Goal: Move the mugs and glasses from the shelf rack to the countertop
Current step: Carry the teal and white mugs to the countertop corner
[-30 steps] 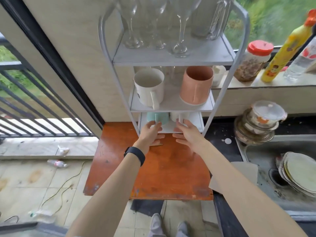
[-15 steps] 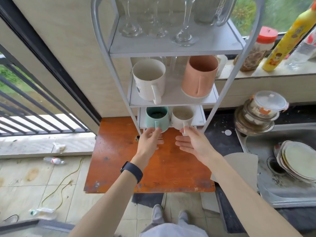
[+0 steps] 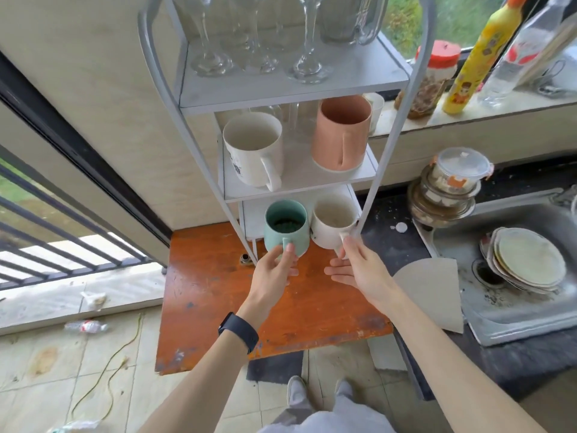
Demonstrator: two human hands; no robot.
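A teal mug (image 3: 285, 228) is gripped at its handle by the left hand (image 3: 271, 276), and a white mug (image 3: 332, 225) is pinched at its handle by the right hand (image 3: 359, 270). Both mugs are held touching, at the front of the shelf rack (image 3: 387, 145), above the orange tabletop (image 3: 218, 307).

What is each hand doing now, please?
Left hand: closed on the handle of the teal mug.
Right hand: closed on the handle of the white mug.
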